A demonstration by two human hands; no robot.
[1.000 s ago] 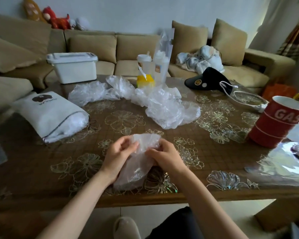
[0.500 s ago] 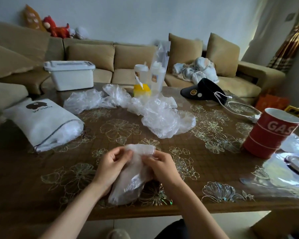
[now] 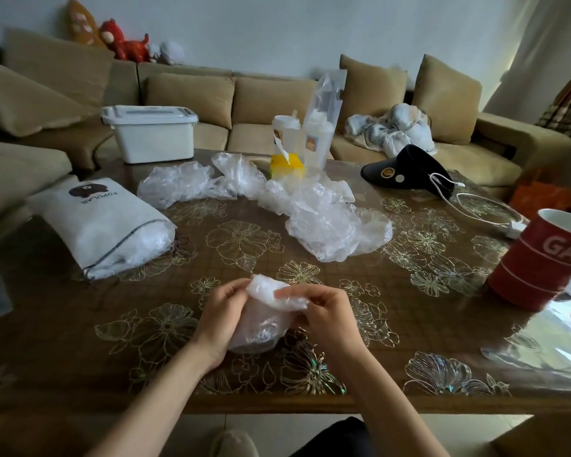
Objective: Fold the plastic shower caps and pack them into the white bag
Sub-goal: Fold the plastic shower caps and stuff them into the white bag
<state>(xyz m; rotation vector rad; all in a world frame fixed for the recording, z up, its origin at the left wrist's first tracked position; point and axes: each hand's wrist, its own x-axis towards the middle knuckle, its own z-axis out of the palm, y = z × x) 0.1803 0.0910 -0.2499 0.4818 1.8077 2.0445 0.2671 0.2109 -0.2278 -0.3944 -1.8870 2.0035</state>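
Note:
A clear plastic shower cap (image 3: pixel 263 311) is bunched between both hands just above the table's near edge. My left hand (image 3: pixel 221 318) grips its left side, and my right hand (image 3: pixel 323 313) pinches its top right part, folded over toward the left. The white bag (image 3: pixel 99 222) printed "POPULAR" lies on its side at the left, mouth toward me, with clear plastic inside. Several loose crumpled caps form a pile (image 3: pixel 330 222) at the table's middle, and more lie farther back on the left (image 3: pixel 178 183).
A red "GAS" cup (image 3: pixel 541 258) stands at the right. A black visor (image 3: pixel 406 169) with a white cable, drink cups (image 3: pixel 285 135) and a yellow pack sit at the back. On the sofa rests a white lidded box (image 3: pixel 150 133). The table (image 3: pixel 80 311) has a floral cover.
The cap's top part has been folded down and leftward, so the bundle is shorter and more compact. Both hands have stayed at the near edge.

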